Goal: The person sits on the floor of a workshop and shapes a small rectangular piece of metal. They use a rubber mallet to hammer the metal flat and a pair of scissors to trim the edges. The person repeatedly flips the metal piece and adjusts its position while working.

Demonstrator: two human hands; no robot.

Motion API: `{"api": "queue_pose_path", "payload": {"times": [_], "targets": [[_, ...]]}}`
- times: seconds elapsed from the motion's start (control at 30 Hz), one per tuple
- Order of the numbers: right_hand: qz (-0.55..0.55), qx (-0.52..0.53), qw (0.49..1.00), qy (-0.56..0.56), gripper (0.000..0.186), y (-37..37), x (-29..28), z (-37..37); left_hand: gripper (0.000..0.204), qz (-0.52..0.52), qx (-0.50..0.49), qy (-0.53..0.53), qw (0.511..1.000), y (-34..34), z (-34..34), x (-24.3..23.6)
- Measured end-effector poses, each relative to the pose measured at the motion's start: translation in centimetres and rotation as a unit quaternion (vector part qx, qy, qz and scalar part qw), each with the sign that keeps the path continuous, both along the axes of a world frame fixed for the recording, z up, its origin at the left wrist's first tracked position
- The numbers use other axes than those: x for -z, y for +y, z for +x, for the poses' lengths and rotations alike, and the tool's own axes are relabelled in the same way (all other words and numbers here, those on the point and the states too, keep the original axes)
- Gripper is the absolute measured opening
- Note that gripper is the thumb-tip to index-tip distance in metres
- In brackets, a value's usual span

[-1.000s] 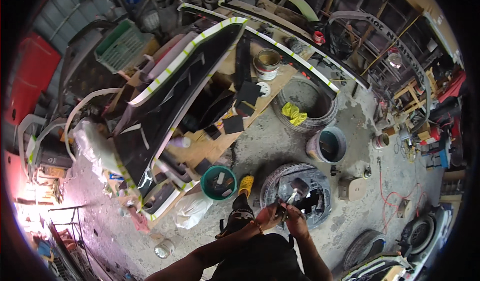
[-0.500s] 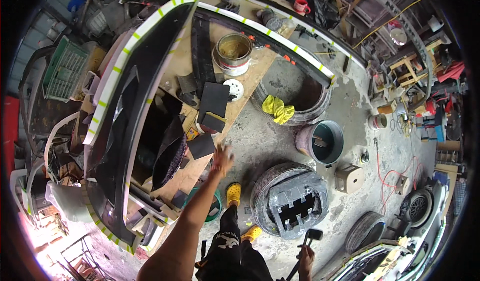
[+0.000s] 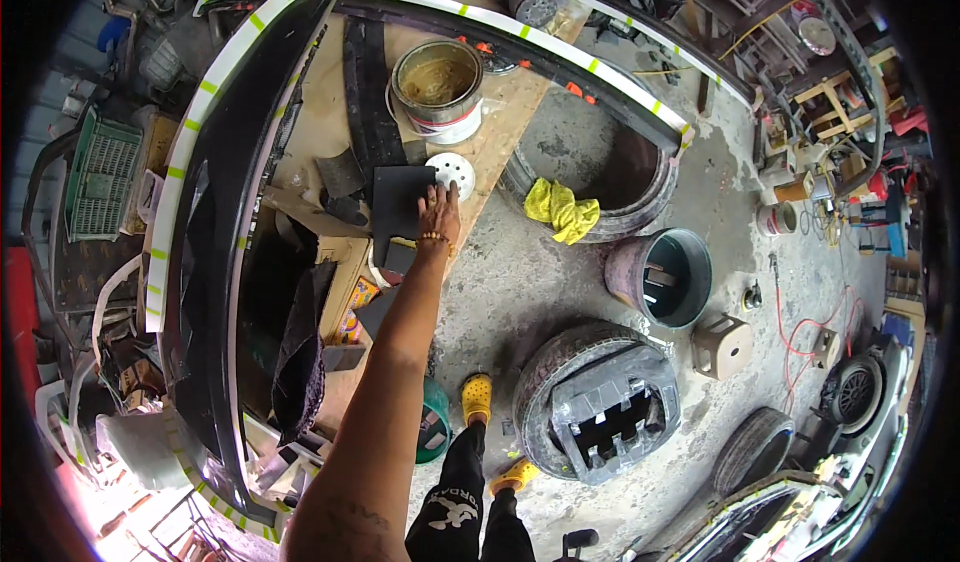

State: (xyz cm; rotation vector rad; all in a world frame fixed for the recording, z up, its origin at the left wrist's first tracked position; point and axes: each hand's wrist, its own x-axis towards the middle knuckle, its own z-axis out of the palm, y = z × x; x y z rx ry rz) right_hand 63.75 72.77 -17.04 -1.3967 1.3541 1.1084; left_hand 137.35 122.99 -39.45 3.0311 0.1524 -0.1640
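My left hand reaches out over the wooden board, its fingers stretched and a beaded bracelet on the wrist. Beneath or just beside the fingertips are a dark rectangular sheet, like sandpaper, and a white round disc with holes. Whether the fingers touch either one, I cannot tell. An open can with a brownish, crusted inside stands just beyond the disc. My right hand is out of the picture; a small dark object shows at the lower edge.
A long black curved panel edged with white and green tape flanks the board. On the concrete floor are tires, a grey slotted part, a bucket, a beige stool and a red hose. A yellow cloth hangs over another tire.
My left hand has moved forward, away from me, up to the dark sheet and disc. My right hand, earlier holding a dark handled object at the lower right, has left the view.
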Motion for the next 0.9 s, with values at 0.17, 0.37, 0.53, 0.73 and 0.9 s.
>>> {"api": "queue_pose_path", "payload": {"times": [0.17, 0.37, 0.53, 0.73, 0.9], "targets": [[-0.012, -0.058, 0.996, -0.063, 0.039, 3.5, -1.5, 5.4, 0.040, 0.010, 0.026, 0.022, 0.999, 2.1, 1.5, -0.7], [-0.032, -0.160, 0.973, -0.163, 0.041, 5.2, -4.7, 9.4, 0.028, 0.003, -0.055, -0.141, 0.988, 3.8, 2.4, -5.4], [-0.012, -0.012, 0.979, -0.202, 0.035, 6.3, -8.8, 12.2, 0.040, -0.208, -0.212, -0.268, 0.917, 5.0, 1.7, -9.1], [0.021, 0.125, 0.968, -0.217, 0.030, 7.5, -11.8, 14.8, 0.045, -0.403, -0.315, -0.406, 0.757, 7.5, -0.1, -10.6], [0.021, 0.154, 0.948, -0.276, 0.029, 8.4, -15.3, 17.1, 0.062, -0.817, -0.379, -0.212, 0.380, 2.8, -6.5, -12.3]]}}
